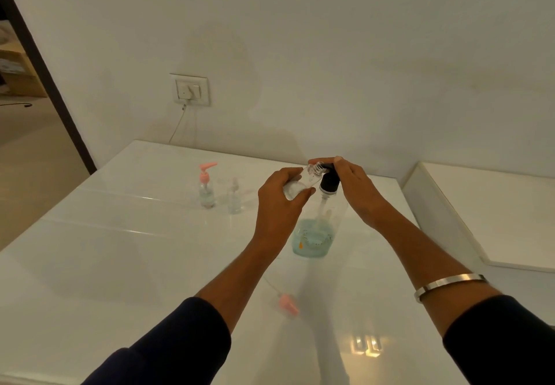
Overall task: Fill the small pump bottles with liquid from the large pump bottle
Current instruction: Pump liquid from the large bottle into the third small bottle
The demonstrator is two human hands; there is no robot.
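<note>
**Small bottle held at the big pump's spout**

The large pump bottle (313, 234) stands on the white counter (120, 249). The left hand (277, 201) grips an uncapped small clear bottle (300, 182), tilted, mouth at the black pump head (329, 182). The right hand (357, 188) rests over that head, fingers curled. Left of the large bottle stand a pink-pump bottle (206, 188) and a clear-topped one (234, 197); nearer, a loose pink pump (288, 303) lies.

White wall (330, 39) w/ socket (189, 89), glossy white table (120, 249).
</note>
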